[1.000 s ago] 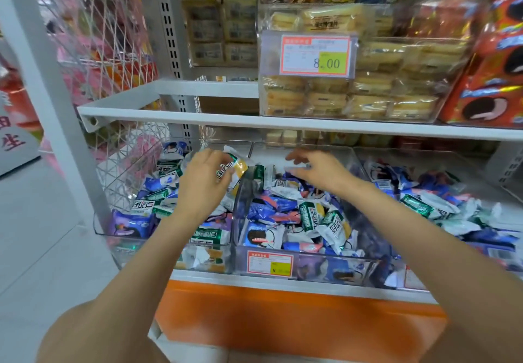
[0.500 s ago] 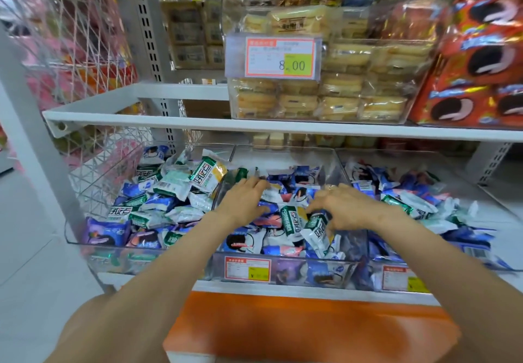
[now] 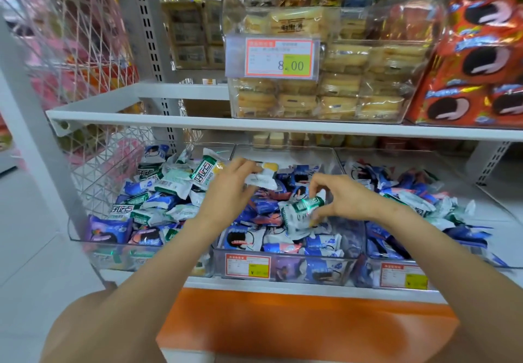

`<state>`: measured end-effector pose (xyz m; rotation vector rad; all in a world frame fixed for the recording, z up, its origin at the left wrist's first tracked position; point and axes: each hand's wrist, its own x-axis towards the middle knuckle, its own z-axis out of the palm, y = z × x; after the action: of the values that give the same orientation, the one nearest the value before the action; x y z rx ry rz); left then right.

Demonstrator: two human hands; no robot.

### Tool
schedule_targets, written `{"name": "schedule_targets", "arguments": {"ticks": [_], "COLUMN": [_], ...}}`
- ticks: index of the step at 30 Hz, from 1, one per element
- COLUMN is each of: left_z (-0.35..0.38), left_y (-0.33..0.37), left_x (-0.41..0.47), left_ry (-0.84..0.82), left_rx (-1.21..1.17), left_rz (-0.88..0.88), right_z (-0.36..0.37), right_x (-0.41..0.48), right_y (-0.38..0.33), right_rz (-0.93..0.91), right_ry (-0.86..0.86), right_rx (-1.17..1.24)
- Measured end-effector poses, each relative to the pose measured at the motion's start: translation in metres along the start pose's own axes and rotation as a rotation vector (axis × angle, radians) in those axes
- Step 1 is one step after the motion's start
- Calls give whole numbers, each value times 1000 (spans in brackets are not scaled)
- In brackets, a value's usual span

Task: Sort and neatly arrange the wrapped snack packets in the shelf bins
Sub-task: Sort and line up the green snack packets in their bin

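Observation:
Three clear plastic bins stand side by side on the lower shelf, heaped with small wrapped snack packets in blue, white and green. My left hand [image 3: 229, 187] pinches a white packet with a yellow end [image 3: 261, 177] above the back of the middle bin [image 3: 285, 270]. My right hand [image 3: 338, 198] is curled round a green-and-white packet [image 3: 304, 212] over the middle bin's pile. The left bin [image 3: 85, 238] holds mostly green-and-white and blue packets. The right bin [image 3: 396, 275] holds a looser spread of blue and green packets.
The white upper shelf [image 3: 198, 125] hangs just above the bins and carries a clear box of yellow cakes [image 3: 317, 99] with an 8.00 price tag, and red biscuit packs [image 3: 478, 60] to the right. A white wire mesh panel [image 3: 85, 108] closes the left side. An orange base panel [image 3: 297, 326] runs below.
My left hand moved from the left bin to the middle bin and lifted a white packet. My right hand came down onto the pile and closed round a green-and-white packet.

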<state>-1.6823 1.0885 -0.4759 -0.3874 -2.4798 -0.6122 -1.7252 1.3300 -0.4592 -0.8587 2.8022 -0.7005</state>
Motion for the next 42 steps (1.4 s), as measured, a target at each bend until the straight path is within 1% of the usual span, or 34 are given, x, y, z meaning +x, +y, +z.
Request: {"name": "schedule_targets", "arguments": {"ticks": [2, 4, 6, 7, 8, 10, 12, 18, 20, 21, 23, 25, 26, 29, 32, 36, 40, 42], "left_z": [-16, -32, -44, -47, -49, -50, -48, -46, -48, -49, -52, -55, -55, -57, -60, -60, -46, -37], "left_y": [-7, -17, -29, -36, -45, -61, -70, -90, -98, -102, -108, -112, -113, -109, -99, -77, -48, -36], "left_x": [-6, -11, -17, -21, -23, -28, -30, -26, -23, -22, -20, -18, -18, -18, -18, -19, -20, -17], "left_ry": [99, 189, 249, 254, 232, 126, 42, 62, 52, 30, -43, -87, -91, -70, -6, 31, -10, -59], "left_rx": [13, 22, 56, 93, 138, 220, 253, 299, 285, 273, 263, 248, 242, 229, 218, 167, 88, 56], "left_rz": [-1, -44, -96, -121, -150, -236, -318, -365, -387, -391, -398, -406, -409, -401, -321, -206, -77, -31], "right_z": [1, 6, 12, 16, 20, 28, 33, 44, 50, 53, 58, 61, 62, 59, 48, 27, 14, 12], "right_x": [-1, 1, 5, 9, 13, 23, 34, 80, 100, 109, 124, 133, 135, 130, 115, 89, 61, 51], "right_y": [-11, -22, -31, -36, -40, -50, -60, -93, -101, -105, -108, -108, -107, -104, -92, -64, -35, -26], "right_rz": [-12, -1, 1, 1, 5, 8, 8, -43, -84, -102, -136, -141, -131, -135, -166, -92, -39, -25], "right_ry": [95, 187, 275, 314, 352, 433, 506, 601, 563, 503, 329, 228, 216, 229, 278, 271, 193, 198], "right_rx": [143, 278, 334, 353, 383, 462, 478, 439, 405, 366, 218, 38, 3, 14, 34, 1, -45, -73]}}
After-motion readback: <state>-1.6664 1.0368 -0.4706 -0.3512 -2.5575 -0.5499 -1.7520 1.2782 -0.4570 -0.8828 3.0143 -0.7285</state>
